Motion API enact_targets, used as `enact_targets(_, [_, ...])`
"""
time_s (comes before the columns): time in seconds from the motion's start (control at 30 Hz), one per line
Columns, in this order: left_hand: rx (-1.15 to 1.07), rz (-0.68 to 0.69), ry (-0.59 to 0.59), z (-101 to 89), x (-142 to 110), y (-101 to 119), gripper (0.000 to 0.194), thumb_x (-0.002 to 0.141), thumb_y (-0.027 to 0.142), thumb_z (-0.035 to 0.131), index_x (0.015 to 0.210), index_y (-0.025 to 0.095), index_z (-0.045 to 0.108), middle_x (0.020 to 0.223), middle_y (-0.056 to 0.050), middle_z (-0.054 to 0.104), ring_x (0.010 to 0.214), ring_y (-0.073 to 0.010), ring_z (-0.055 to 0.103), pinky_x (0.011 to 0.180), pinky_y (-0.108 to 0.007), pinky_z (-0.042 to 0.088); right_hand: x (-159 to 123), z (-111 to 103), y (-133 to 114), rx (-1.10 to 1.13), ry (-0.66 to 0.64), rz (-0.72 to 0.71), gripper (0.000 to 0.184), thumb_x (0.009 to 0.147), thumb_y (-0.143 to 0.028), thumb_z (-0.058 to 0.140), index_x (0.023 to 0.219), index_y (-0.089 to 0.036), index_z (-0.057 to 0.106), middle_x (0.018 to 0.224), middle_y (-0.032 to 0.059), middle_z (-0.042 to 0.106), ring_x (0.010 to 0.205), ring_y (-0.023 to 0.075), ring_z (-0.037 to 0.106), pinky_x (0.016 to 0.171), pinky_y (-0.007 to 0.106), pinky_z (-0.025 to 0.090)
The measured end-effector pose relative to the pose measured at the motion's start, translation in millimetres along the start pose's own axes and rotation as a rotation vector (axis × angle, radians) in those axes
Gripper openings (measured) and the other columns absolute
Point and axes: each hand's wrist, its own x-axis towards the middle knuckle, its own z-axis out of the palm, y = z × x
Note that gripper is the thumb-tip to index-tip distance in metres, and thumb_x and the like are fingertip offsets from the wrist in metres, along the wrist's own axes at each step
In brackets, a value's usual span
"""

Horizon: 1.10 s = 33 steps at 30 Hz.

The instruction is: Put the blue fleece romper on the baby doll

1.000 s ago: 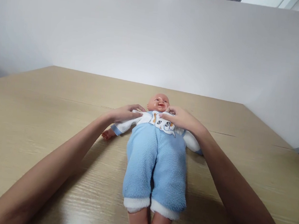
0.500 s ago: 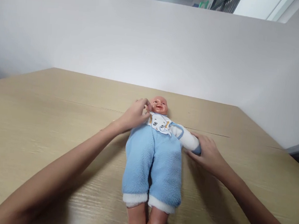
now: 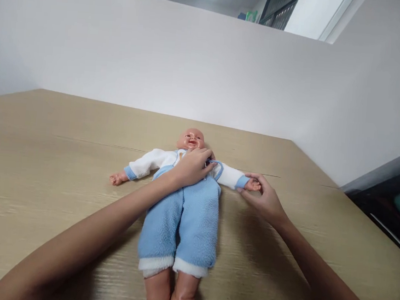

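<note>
1. The right hand (image 3: 267,202) has thumb and fingers closed round the blue cuff (image 3: 242,182), just past three o'clock from the chest of the doll (image 3: 195,209).
2. The left hand (image 3: 192,167) lies across that chest, fingers bent beside the blue strap (image 3: 221,168); whether they pinch it, I can't tell.
3. The doll lies face-up on the table (image 3: 45,179), head at twelve, legs at six.
4. Probably light: soft fleece trousers (image 3: 160,239), stiff, slippery-looking plastic limbs; I'd hold the clothed trunk.

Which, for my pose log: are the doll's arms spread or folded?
Spread: white sleeves reach outward on both sides of the doll.
</note>
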Motion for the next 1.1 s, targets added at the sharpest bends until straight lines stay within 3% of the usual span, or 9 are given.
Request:
enact_targets(0.13, [-0.070, 0.078, 0.060, -7.5, -5, 8, 0.020, 0.113, 0.039, 0.051, 0.108, 0.022, 0.063, 0.105, -0.007, 0.074, 0.096, -0.0259, 0.067, 0.086, -0.039, 0.049, 24, 16, -13, 0.406, 0.023, 0.017, 0.056, 0.076, -0.050, 0.097, 0.120, -0.027, 0.069, 0.129, 0.0079, 0.076, 0.126, 0.0300, 0.070, 0.115, 0.044, 0.056])
enact_targets(0.3, [-0.071, 0.206, 0.090, -13.6, -9, 14, 0.021, 0.114, 0.037, 0.053, 0.117, 0.020, 0.067, 0.107, -0.007, 0.070, 0.097, -0.0231, 0.066, 0.088, -0.037, 0.050, 57, 48, -23, 0.575, 0.000, -0.001, 0.056, 0.076, -0.050, 0.097, 0.122, -0.029, 0.074, 0.135, 0.0044, 0.074, 0.133, 0.0285, 0.065, 0.122, 0.043, 0.049])
enact_targets(0.43, [0.102, 0.295, 0.121, -16.9, -11, 16, 0.020, 0.109, 0.027, 0.057, 0.122, 0.022, 0.071, 0.115, -0.010, 0.068, 0.107, -0.0273, 0.061, 0.100, -0.043, 0.048, 71, 73, -21, 0.507, -0.070, -0.092, 0.056, 0.078, -0.054, 0.093, 0.125, -0.030, 0.073, 0.121, 0.0034, 0.074, 0.114, 0.0266, 0.068, 0.109, 0.042, 0.055])
enact_targets(0.57, [0.213, 0.323, 0.159, -19.6, -13, 20, 0.022, 0.106, 0.025, 0.058, 0.120, 0.022, 0.074, 0.118, -0.012, 0.069, 0.108, -0.0300, 0.058, 0.102, -0.047, 0.046, 63, 86, -20, 0.244, -0.047, -0.323, 0.033, 0.102, -0.059, 0.065, 0.109, -0.027, 0.073, 0.104, 0.0044, 0.066, 0.103, 0.0265, 0.063, 0.100, 0.043, 0.053])
enact_targets(0.67, [0.174, 0.265, 0.206, -20.9, -11, 23, 0.019, 0.098, 0.024, 0.061, 0.112, 0.022, 0.073, 0.115, -0.011, 0.069, 0.108, -0.0302, 0.058, 0.106, -0.049, 0.045, 50, 88, -24, 0.154, -0.039, -0.409, 0.039, 0.114, -0.055, 0.045, 0.107, -0.027, 0.071, 0.108, 0.0068, 0.064, 0.107, 0.0281, 0.061, 0.102, 0.046, 0.050])
enact_targets(0.77, [0.090, 0.169, 0.224, -21.9, -5, 24, 0.018, 0.090, 0.021, 0.063, 0.105, 0.023, 0.073, 0.106, -0.007, 0.070, 0.104, -0.0289, 0.060, 0.106, -0.049, 0.044, 41, 86, -29, 0.080, -0.043, -0.478, 0.043, 0.116, -0.054, 0.037, 0.116, -0.028, 0.071, 0.115, 0.0090, 0.064, 0.111, 0.0296, 0.060, 0.103, 0.049, 0.049])
enact_targets(0.9, [-0.045, 0.003, 0.206, -24.5, 2, 19, 0.005, 0.088, 0.026, 0.065, 0.090, 0.022, 0.068, 0.094, -0.004, 0.073, 0.096, -0.0262, 0.063, 0.099, -0.044, 0.047, 35, 86, -32, -0.033, -0.019, -0.554, 0.037, 0.113, -0.056, 0.051, 0.110, -0.027, 0.073, 0.114, 0.0097, 0.063, 0.112, 0.0308, 0.059, 0.103, 0.051, 0.048])
enact_targets(1.0, [-0.176, -0.160, 0.139, -26.5, 4, 10, 0.006, 0.090, 0.028, 0.066, 0.088, 0.022, 0.066, 0.090, -0.002, 0.075, 0.088, -0.0225, 0.067, 0.084, -0.036, 0.048, 34, 88, -31, 0.013, 0.022, -0.521, 0.036, 0.113, -0.052, 0.054, 0.103, -0.027, 0.077, 0.109, 0.0087, 0.063, 0.107, 0.0287, 0.061, 0.102, 0.049, 0.050])
enact_targets(1.1, [-0.167, -0.254, 0.034, -26.2, 4, 0, 0.016, 0.092, 0.034, 0.066, 0.082, 0.022, 0.065, 0.078, 0.000, 0.069, 0.077, -0.0206, 0.062, 0.072, -0.033, 0.042, 34, 91, -30, 0.112, 0.029, -0.466, 0.039, 0.113, -0.051, 0.054, 0.096, -0.027, 0.078, 0.108, 0.0084, 0.063, 0.107, 0.0272, 0.063, 0.103, 0.047, 0.051])
